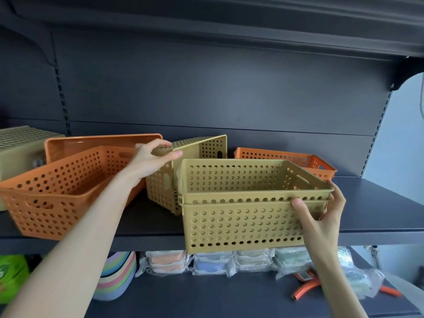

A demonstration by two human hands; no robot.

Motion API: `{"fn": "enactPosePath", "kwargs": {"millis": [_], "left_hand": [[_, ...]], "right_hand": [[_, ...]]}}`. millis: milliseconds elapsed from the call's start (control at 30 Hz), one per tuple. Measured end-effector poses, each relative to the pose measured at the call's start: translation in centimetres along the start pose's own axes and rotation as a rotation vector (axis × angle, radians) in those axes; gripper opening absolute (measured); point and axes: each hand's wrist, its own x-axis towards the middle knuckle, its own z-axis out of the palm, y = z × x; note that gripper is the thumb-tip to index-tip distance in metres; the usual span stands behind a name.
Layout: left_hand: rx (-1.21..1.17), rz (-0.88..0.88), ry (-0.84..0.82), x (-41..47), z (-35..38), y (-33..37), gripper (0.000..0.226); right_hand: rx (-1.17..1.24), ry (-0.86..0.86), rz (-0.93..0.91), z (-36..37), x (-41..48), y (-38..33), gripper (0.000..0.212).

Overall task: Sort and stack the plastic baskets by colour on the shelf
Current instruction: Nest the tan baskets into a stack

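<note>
Tan stack [241, 216], two nested, is at the shelf [371, 203] front and looks to hang past the lip. Right hand [321, 216] grasps only its right front corner, thumb on the front wall, fingers [335, 195] wrapped round the end. One-corner hold: if the left side sags, it can twist out and drop onto the goods [211, 262] below. Left hand [151, 160] has fingers [156, 143] clenched over the upper edge of the tipped basket [197, 152], which lies on its side between the stack and the front orange basket [57, 198]. Lifting it may snag the perforated walls, drag that orange one off the lip, or shove the stack forward. Dropped in skewed, it could jam the nest. Rear orange basket [286, 158] sits behind the stack at right, well apart from the orange ones at left, so it's easy to miss.
</note>
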Motion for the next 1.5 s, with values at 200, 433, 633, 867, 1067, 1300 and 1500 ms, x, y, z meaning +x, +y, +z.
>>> {"fn": "enactPosePath", "kwargs": {"millis": [200, 433, 633, 867, 1067, 1300, 1500], "left_hand": [[-0.105, 0.227, 0.353, -0.5, 1.4, 1.1, 0.03], [-0.113, 0.548, 0.492, -0.9, -1.6, 4.1, 0.03], [0.026, 0.771, 0.722, -2.0, -6.6, 5.5, 0.032], [0.016, 0.888, 0.874, -3.3, -10.9, 6.5, 0.03], [-0.155, 0.854, 0.848, -4.5, -10.8, 7.5, 0.029], [-0.757, 0.466, 0.653, -7.5, -10.8, 9.6, 0.035], [-0.761, 0.147, 0.415, -8.2, -9.8, 8.7, 0.05]], "right_hand": [[0.007, -0.008, -0.011, 0.0, 0.0, 0.0, 0.083], [0.024, -0.046, -0.005, 1.9, -0.7, -0.2, 0.083], [0.04, -0.114, -0.014, 5.1, -1.4, 0.2, 0.076], [0.065, -0.217, -0.044, 9.8, -2.3, 0.1, 0.072], [0.056, -0.292, -0.023, 11.0, -2.3, -0.2, 0.076], [0.117, -0.341, -0.144, 10.8, 2.0, -5.8, 0.118], [0.265, -0.36, -0.178, 10.3, 3.6, -7.3, 0.114]]}}
